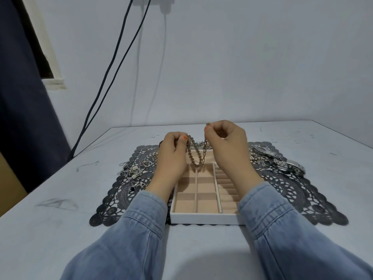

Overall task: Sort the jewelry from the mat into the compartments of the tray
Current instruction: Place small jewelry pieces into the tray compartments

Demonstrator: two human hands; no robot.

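Note:
A white tray (203,217) with beige compartments sits on a black lace mat (314,201). Above its far end my left hand (171,152) pinches a brown beaded strand (192,158). My right hand (226,138) pinches a gold chain (205,148) by its top end. Both strands hang in a loop between the hands and seem joined or tangled at the bottom, just above the tray's far compartments. Several rings and pearl pieces (135,172) lie on the mat's left side. Metal watches (282,162) lie on its right side.
The mat lies on a pale table (60,229) against a white wall. Two dark cables (113,63) hang down the wall at the left, beside a dark curtain (22,110). More jewelry lies on the mat behind the tray, partly hidden by my hands.

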